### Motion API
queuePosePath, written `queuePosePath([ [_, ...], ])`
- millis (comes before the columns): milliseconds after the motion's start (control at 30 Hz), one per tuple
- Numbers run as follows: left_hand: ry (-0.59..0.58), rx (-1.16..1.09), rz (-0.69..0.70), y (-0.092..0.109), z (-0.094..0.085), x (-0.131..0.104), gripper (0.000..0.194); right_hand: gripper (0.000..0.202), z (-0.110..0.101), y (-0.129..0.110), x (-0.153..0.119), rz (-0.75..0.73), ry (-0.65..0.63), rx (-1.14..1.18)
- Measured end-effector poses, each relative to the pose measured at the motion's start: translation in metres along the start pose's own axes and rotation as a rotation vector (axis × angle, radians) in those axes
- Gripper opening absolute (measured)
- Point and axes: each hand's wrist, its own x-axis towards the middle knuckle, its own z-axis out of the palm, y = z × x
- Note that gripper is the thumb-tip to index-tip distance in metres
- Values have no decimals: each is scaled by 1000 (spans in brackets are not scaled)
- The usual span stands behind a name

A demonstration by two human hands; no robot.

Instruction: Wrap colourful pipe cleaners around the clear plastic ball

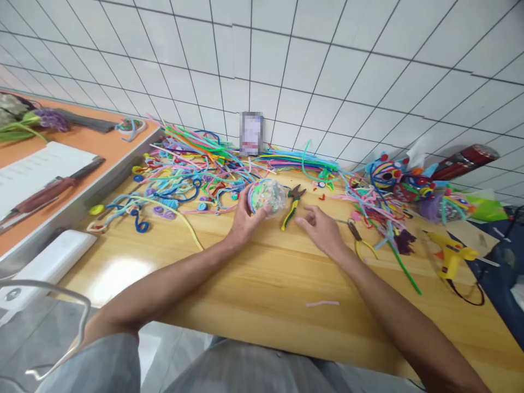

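My left hand (245, 215) is wrapped round a clear, shiny ball (273, 195) with many-coloured bits inside, and the thumb lies across its front. My right hand (321, 229) hovers over the table to the right, its fingers loosely bent and a gap between thumb and forefinger; I see nothing in it. Between the two hands lie cutting pliers (291, 213) with yellow-and-green handles, jaws apart. Just right of my right hand are smaller pliers (360, 240) with yellow handles. Small red pieces (321, 197) lie beyond my right fingers.
Tangled pipe cleaners (180, 164) cover the back left of the wooden table (262, 278); more lie right (385, 213). A phone (251, 134) leans on the tiled wall. A yellow glue gun (454, 254) and colourful finished figures (385, 172) are at right. A pink strip (322, 303) lies near the front.
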Motion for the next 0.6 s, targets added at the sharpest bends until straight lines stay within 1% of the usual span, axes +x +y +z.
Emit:
queuePosePath([
  [33, 17, -1, -2, -1, -1, 3, 99, 60, 5, -12, 8, 8, -5, -33],
  [67, 25, 0, 1, -2, -2, 6, 99, 66, 10, -23, 15, 41, -30, -125],
  [100, 24, 1, 5, -2, -3, 7, 98, 69, 14, -32, 20, 52, -69, -187],
  [133, 18, 1, 7, -1, -4, 7, 96, 68, 18, -38, 23, 67, -90, -225],
  [200, -10, -3, 8, 1, -5, 6, 95, 63, 20, -42, 25, 85, -124, -266],
  [267, -66, -4, 5, 4, -6, 4, 93, 56, 18, -36, 24, 90, -138, -278],
  [367, -163, 7, -13, 6, -4, 0, 91, 49, 11, -21, 19, 72, -138, -285],
  [467, -238, 64, -39, 8, 2, -3, 86, 46, 6, -6, 13, 43, -103, -262],
  [600, -337, 137, -63, 10, 15, -2, 85, 40, 6, 18, 9, -27, -28, -170],
])
